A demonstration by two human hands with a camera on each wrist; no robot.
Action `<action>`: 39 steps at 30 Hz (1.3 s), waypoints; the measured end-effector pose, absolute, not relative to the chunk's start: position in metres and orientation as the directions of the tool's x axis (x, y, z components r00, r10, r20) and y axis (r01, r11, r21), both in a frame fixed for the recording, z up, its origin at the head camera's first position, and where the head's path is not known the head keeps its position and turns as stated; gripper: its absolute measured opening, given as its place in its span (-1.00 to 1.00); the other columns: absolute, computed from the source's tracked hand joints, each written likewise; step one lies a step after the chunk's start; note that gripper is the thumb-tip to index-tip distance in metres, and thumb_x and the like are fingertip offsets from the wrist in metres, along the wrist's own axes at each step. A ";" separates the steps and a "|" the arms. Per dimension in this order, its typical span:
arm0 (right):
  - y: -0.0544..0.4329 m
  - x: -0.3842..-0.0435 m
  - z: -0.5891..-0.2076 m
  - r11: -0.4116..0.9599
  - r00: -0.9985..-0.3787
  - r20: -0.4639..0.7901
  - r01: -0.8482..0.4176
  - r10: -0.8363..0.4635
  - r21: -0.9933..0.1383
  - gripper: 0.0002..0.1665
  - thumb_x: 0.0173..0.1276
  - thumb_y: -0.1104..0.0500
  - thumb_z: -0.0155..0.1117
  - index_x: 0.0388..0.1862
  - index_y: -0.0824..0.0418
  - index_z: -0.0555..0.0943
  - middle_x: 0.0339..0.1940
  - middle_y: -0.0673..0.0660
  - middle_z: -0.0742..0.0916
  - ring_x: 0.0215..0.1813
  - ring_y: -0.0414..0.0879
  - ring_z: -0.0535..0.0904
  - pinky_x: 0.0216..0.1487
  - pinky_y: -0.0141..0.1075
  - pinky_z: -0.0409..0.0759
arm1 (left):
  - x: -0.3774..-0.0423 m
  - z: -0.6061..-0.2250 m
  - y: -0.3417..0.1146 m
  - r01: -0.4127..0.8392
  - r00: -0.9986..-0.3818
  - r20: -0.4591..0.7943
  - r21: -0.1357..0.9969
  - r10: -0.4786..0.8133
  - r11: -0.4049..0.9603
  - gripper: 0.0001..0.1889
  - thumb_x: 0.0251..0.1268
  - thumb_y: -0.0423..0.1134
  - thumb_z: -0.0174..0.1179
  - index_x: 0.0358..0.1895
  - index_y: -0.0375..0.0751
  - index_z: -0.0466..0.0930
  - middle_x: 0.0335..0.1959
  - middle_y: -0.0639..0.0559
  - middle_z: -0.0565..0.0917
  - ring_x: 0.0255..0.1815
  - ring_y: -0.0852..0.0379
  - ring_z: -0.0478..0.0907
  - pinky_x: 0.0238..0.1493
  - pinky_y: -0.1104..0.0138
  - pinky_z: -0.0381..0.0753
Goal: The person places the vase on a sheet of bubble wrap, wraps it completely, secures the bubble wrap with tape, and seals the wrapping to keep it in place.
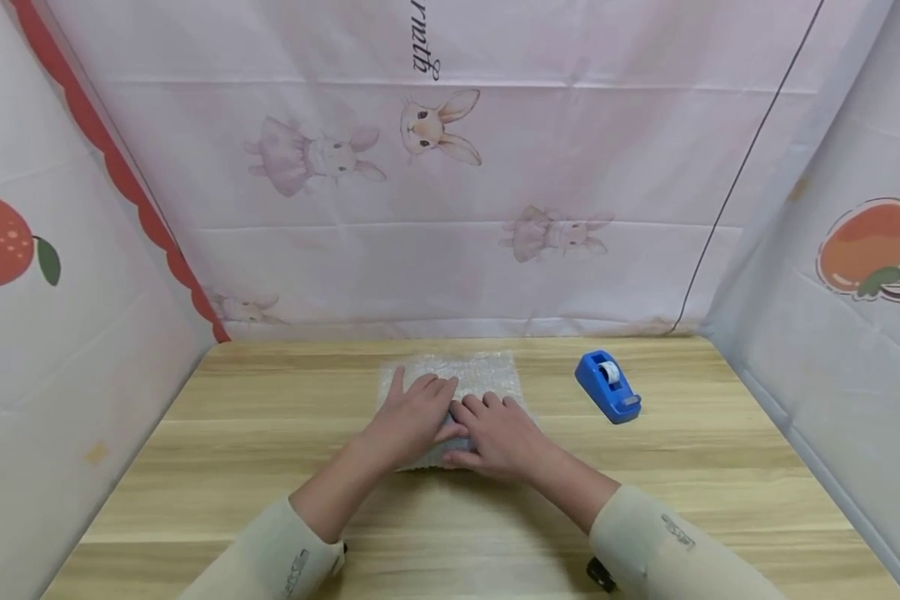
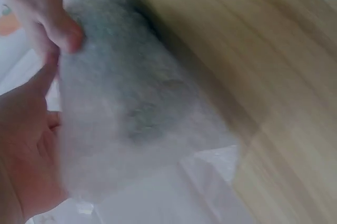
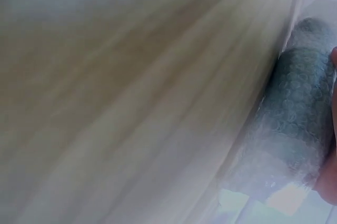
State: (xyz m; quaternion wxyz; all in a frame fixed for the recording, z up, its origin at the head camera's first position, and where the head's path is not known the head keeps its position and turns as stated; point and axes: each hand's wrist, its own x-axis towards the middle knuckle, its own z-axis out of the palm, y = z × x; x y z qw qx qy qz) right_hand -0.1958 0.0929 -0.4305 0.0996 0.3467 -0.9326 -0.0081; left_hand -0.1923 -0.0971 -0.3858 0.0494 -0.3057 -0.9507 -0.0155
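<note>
Watching from my remote station, I see clear bubble wrap (image 1: 487, 367) on the far half of the tabletop (image 1: 270, 417), near the middle; a dark, roughly cylindrical object (image 3: 297, 87) lies within it, blurred by the bubbles, so I cannot name it; beyond the fingers the wrap spreads out towards the back edge.

Left grip (image 1: 412, 417), a bare hand, is closed on the left part of the bundle, fingers over it and thumb pointing inward; right grip (image 1: 502, 437) is likewise closed on the right part, fingers bent over the top, thumb on the near side; the two are close together; my left wrist view is smeared, though curled fingers show beside the wrap.

Right of the bundle, well apart, stands a blue tape dispenser (image 1: 607, 387), with a pale tape roll (image 1: 610, 372) seated in it; pale sleeves (image 1: 675, 542) cover both forearms; behind the tabletop hangs a pinkish backdrop (image 1: 420, 275) printed with rabbits; the whitish side panels (image 1: 855, 358) carry printed fruit.
</note>
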 end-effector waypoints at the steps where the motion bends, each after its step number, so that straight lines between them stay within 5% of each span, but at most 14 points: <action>1: 0.093 -0.197 -0.430 0.761 -0.742 0.177 -0.643 -0.647 0.089 -0.05 0.33 -0.58 -0.20 0.43 0.02 0.34 0.19 0.04 0.59 0.03 0.06 0.53 -0.05 0.01 0.54 | -0.189 -0.384 -0.096 0.586 -0.799 0.138 -0.042 0.585 0.809 -0.23 0.42 0.33 -0.13 0.45 -0.19 0.28 0.31 -0.04 0.52 0.39 -0.02 0.37 0.39 -0.29 0.08; 8: 0.093 -0.202 -0.429 0.753 -0.737 0.157 -0.649 -0.657 0.107 0.00 0.28 -0.56 -0.06 0.46 0.07 0.32 0.22 0.03 0.59 0.02 0.05 0.58 -0.04 0.00 0.55 | -0.173 -0.392 -0.085 0.589 -0.807 0.096 0.055 0.583 0.806 -0.08 0.42 0.41 -0.32 0.49 -0.35 0.14 0.40 -0.16 0.42 0.43 -0.04 0.34 0.45 -0.19 0.05; 16: 0.090 -0.203 -0.422 0.780 -0.780 0.029 -0.625 -0.625 -0.034 -0.05 0.37 -0.48 -0.09 0.51 0.11 0.26 0.28 0.06 0.58 0.17 0.09 0.55 0.14 0.09 0.48 | -0.175 -0.406 -0.086 0.516 -0.855 0.026 0.152 0.519 0.843 0.04 0.32 0.52 -0.42 0.56 -0.33 -0.07 0.43 -0.15 0.39 0.38 -0.11 0.41 0.44 -0.18 0.09; 20: 0.090 -0.207 -0.422 0.789 -0.792 -0.010 -0.606 -0.610 -0.107 -0.11 0.45 -0.41 -0.15 0.54 0.11 0.22 0.34 0.08 0.55 0.24 0.12 0.52 0.21 0.13 0.44 | -0.182 -0.410 -0.089 0.518 -0.852 0.011 0.167 0.524 0.839 0.06 0.30 0.54 -0.45 0.57 -0.31 -0.10 0.39 -0.17 0.44 0.33 -0.13 0.46 0.35 -0.13 0.28; 30: 0.092 -0.220 -0.426 0.739 -0.753 -0.008 -0.645 -0.659 -0.195 -0.32 0.51 -0.33 -0.18 0.37 0.05 0.38 0.12 0.06 0.62 0.03 0.01 0.60 0.03 -0.01 0.55 | -0.196 -0.422 -0.102 0.482 -0.864 -0.036 0.228 0.502 0.846 -0.05 0.38 0.47 -0.42 0.53 -0.25 0.09 0.34 -0.10 0.51 0.27 -0.05 0.52 0.19 0.04 0.48; 39: 0.094 -0.228 -0.427 0.724 -0.756 -0.039 -0.610 -0.654 -0.322 -0.33 0.58 -0.32 -0.44 0.35 -0.05 0.42 0.30 0.02 0.59 0.29 0.02 0.53 0.23 0.00 0.47 | -0.202 -0.422 -0.103 0.472 -0.866 -0.035 0.272 0.499 0.838 -0.10 0.40 0.46 -0.45 0.45 -0.21 0.29 0.24 -0.12 0.60 0.23 -0.05 0.56 0.21 0.05 0.49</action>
